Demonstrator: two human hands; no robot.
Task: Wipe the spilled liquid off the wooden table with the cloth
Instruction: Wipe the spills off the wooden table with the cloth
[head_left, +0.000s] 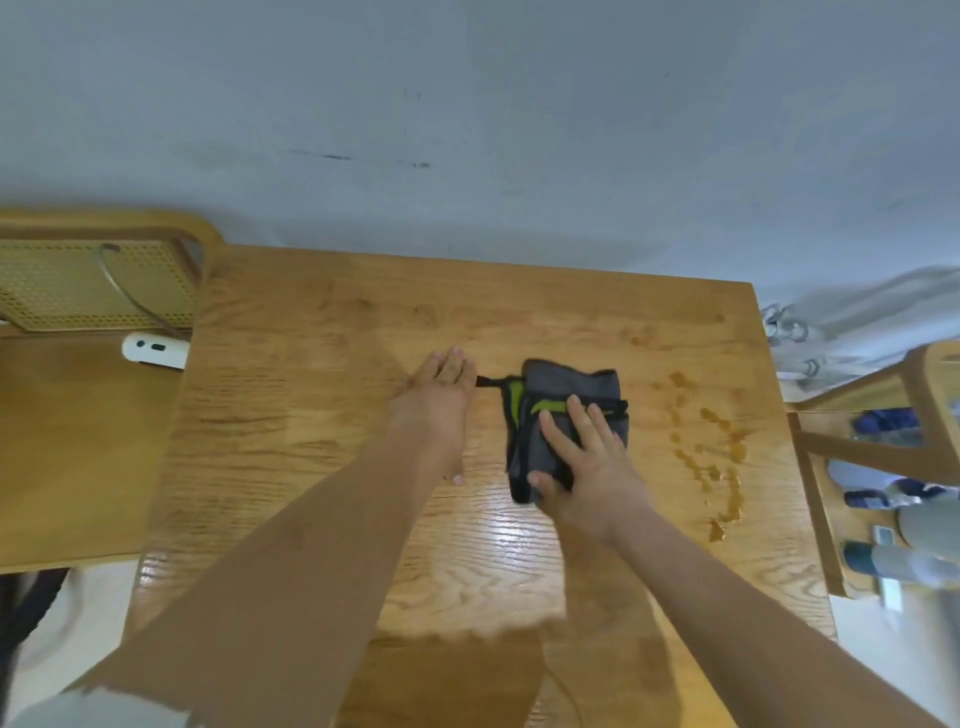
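We see a folded grey cloth (571, 384) with lime-green patches lying flat near the middle of the wooden table (311, 441), a little right of centre. The right hand (587, 467) presses down on the cloth's near half with fingers straight and spread and the thumb at the cloth's near-left corner; nothing is clenched. A thin black strap (488, 383) runs left from the cloth's far-left corner to the fingertips of the left hand (436, 410). This hand lies flat on the bare wood just beside the cloth, fingers straight and together. We cannot tell whether they pin the strap's end or only touch it.

The spilled liquid (711, 457), amber drops and streaks, sits to the right of the cloth, apart from it, and trails toward the table's right edge. Light glares on the wood in front of the right hand.

Beyond the table's left edge we see a wooden chair (104, 280) with a woven cane back and a small white device (155, 351) near it. At the right stands another wooden chair (930, 384), with blurred bottles (893, 558) below it. A pale grey wall (467, 104) fills the upper part.
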